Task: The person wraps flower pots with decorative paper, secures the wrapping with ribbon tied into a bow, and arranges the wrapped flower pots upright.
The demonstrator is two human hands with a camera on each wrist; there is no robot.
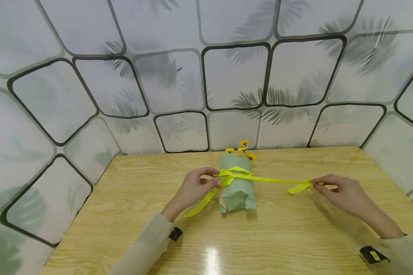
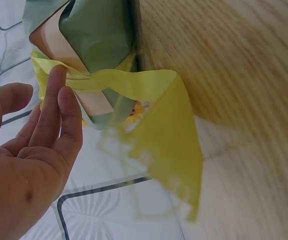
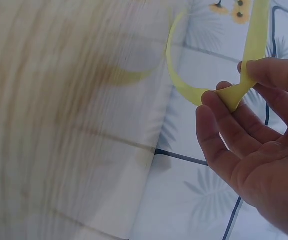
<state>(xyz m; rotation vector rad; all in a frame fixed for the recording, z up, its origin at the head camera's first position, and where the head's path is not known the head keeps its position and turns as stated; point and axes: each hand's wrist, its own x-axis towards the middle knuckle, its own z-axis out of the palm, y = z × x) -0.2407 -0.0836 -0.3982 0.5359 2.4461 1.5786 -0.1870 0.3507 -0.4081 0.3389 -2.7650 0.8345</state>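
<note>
A bunch of yellow flowers (image 1: 242,149) pokes out of the far end of a bundle in pale green wrapping paper (image 1: 239,194), which lies on the table. A yellow ribbon (image 1: 275,180) is tied round the bundle's middle. At the bundle's left side, the fingers of my left hand (image 1: 196,185) touch the ribbon by the knot; in the left wrist view the thumb stands apart from them. One ribbon tail hangs toward me under that hand. Off to the right, my right hand (image 1: 344,193) pinches the other tail, stretched nearly straight, its loose end curling below the fingertips.
The light wooden table (image 1: 141,191) runs back to a wall covering (image 1: 179,88) with dark outlines and leaf shadows. Dark straps with small devices (image 1: 373,254) sit at both sleeve cuffs.
</note>
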